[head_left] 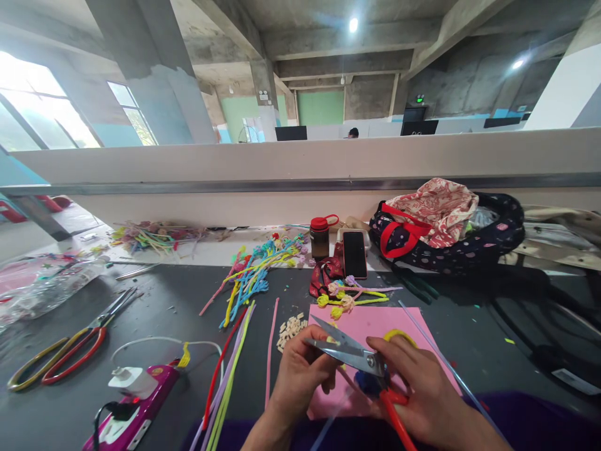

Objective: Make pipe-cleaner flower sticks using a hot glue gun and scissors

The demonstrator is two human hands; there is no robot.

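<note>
My right hand [417,382] is closed round red-handled scissors [359,357]. Their blades are apart and point left, reaching over my left fingertips. My left hand [303,366] is pinched closed on a small pale-yellow piece [331,340] between the blades; its kind is too small to tell. Below my hands lies a pink sheet [413,319], and a dull pink stem passes under the scissors, partly hidden. A yellow loop [400,337] shows behind my right fingers. Just beyond my left hand is a heap of small pale pegs [291,330].
Pipe cleaners [230,376] lie left of my hands, near a magenta power strip [150,401]. Large shears [79,344] rest far left. Behind are pipe-cleaner flowers [263,269], a red-lidded bottle [320,238], a phone [354,255] and a dark patterned bag [451,257].
</note>
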